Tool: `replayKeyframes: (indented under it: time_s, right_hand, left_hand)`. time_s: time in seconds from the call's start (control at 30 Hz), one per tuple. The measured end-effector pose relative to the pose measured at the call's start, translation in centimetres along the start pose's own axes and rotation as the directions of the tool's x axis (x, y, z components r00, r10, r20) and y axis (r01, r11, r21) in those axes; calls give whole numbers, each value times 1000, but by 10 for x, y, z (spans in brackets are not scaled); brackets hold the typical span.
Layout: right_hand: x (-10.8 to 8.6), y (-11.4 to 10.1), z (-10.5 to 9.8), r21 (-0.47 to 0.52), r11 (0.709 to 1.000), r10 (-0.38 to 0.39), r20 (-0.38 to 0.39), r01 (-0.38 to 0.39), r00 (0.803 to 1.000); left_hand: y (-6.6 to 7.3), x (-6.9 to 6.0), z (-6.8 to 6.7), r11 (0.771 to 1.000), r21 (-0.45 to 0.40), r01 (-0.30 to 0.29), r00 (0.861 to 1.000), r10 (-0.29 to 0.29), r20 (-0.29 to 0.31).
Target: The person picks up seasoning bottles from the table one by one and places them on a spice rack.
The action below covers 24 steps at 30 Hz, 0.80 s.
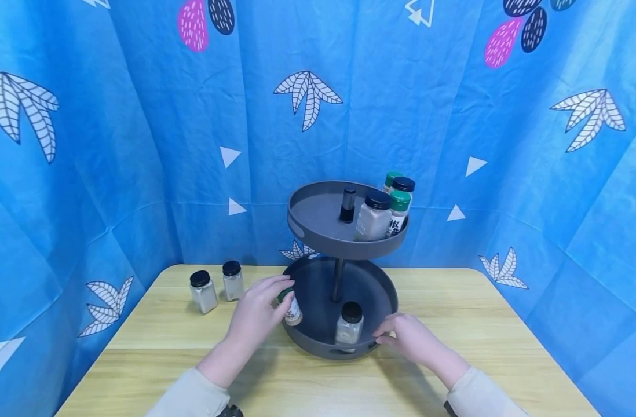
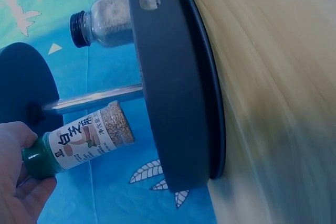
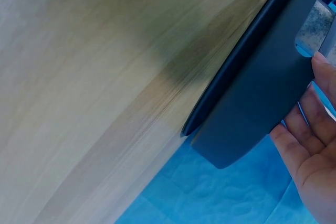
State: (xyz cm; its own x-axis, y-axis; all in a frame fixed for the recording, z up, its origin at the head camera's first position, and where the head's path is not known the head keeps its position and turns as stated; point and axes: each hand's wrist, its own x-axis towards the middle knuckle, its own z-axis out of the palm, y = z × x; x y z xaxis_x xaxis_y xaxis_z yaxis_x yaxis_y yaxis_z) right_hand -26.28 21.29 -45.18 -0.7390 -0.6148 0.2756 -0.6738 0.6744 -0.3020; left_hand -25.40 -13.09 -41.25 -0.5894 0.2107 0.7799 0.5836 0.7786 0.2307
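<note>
My left hand (image 1: pixel 260 307) holds a sesame seed jar (image 2: pixel 86 139) by its green cap, thumb and fingers round it. The jar tilts over the left side of the lower tier of a dark grey two-tier spice rack (image 1: pixel 310 346); in the left wrist view its bottom is apart from the tier. At the front right, my right hand (image 1: pixel 409 339) grips the lower tier's rim (image 3: pixel 262 87) between thumb and fingers, near a cut-out handle. Beside it, a black-capped clear jar (image 1: pixel 349 327) stands inside the lower tier.
Two black-capped jars, one nearer (image 1: pixel 204 295) and one farther (image 1: pixel 233 284), stand on the wooden table (image 1: pixel 156 347) left of the rack. The upper tier (image 1: pixel 318 211) carries several jars with black or green caps at its right. A blue patterned curtain (image 1: pixel 401 127) surrounds the table.
</note>
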Motion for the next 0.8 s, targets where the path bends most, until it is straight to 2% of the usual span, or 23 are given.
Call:
replayKeyframes:
  time_s: [0.2, 0.43, 0.8]
  right_hand:
    - [0, -2, -1, 5, 1000, 19, 7, -20, 1000]
    - [1, -3, -1, -5, 1000, 9, 12, -9, 1000]
    - [0, -5, -2, -2, 1000, 19, 7, -19, 1000]
  left_hand:
    - [9, 2, 9, 999, -28, -41, 999, 40, -24]
    - [11, 1, 21, 998, -23, -56, 998, 56, -34]
    - [15, -3, 34, 988, -25, -151, 988, 150, -39]
